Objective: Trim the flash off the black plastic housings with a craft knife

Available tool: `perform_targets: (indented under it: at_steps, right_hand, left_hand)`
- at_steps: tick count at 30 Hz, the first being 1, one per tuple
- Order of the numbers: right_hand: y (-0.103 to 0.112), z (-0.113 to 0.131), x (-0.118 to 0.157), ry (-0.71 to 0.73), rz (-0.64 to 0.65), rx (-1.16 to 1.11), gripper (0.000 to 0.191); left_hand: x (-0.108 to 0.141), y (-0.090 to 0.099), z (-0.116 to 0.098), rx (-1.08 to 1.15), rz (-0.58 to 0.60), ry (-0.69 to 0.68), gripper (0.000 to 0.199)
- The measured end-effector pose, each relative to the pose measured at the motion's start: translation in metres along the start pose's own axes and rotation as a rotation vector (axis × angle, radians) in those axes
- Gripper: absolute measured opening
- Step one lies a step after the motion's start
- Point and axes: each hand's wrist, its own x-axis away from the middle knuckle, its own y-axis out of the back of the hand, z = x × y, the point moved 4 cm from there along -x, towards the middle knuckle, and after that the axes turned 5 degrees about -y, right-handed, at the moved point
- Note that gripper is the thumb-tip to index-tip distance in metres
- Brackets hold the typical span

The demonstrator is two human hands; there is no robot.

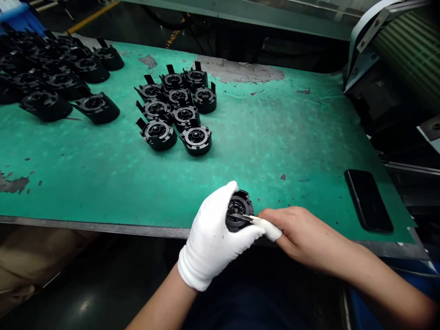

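Observation:
My left hand [213, 233], in a white glove, is wrapped round a round black plastic housing [238, 208] above the table's front edge. The housing's face, with rings and small holes, is turned up toward me. My right hand [295, 229] is bare except for a white cover on the thumb. It grips a small knife [245, 217] with a pale handle, most of which is hidden by the fingers. The blade lies across the housing's face, its tip near the centre. The gloved thumb reaches close to the right thumb.
A group of similar black housings [195, 137] stands on the green table [261, 137], with a larger cluster [62, 80] at the far left. A black phone [368, 200] lies at the right. Machinery [409, 59] borders the table's right side.

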Motion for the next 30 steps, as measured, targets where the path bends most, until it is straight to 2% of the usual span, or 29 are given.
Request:
perform_targets:
  at_steps: [4,7,20,25,27,30]
  right_hand:
    - [0.006,-0.004,0.001,0.006,-0.102,0.074,0.024]
    - [0.008,-0.004,0.001,0.011,-0.111,0.12,0.023]
    - [0.024,0.0,-0.005,-0.008,0.085,0.239,0.012]
    - [0.03,0.003,-0.002,0.009,0.124,0.246,0.015]
    - [0.03,-0.001,0.002,0.021,0.093,0.199,0.021]
    - [0.031,-0.011,0.005,0.046,-0.03,0.193,0.038]
  left_hand:
    - [0.001,0.0,0.0,-0.02,-0.012,-0.071,0.087]
    - [0.001,0.0,0.0,-0.026,-0.016,-0.085,0.086]
    - [-0.001,0.001,-0.001,-0.023,-0.019,-0.116,0.085]
    - [-0.002,0.002,-0.002,-0.035,-0.032,-0.116,0.084]
    - [-0.002,0.002,-0.002,-0.034,-0.039,-0.128,0.084]
    - [-0.001,0.002,-0.003,-0.032,-0.05,-0.156,0.085]
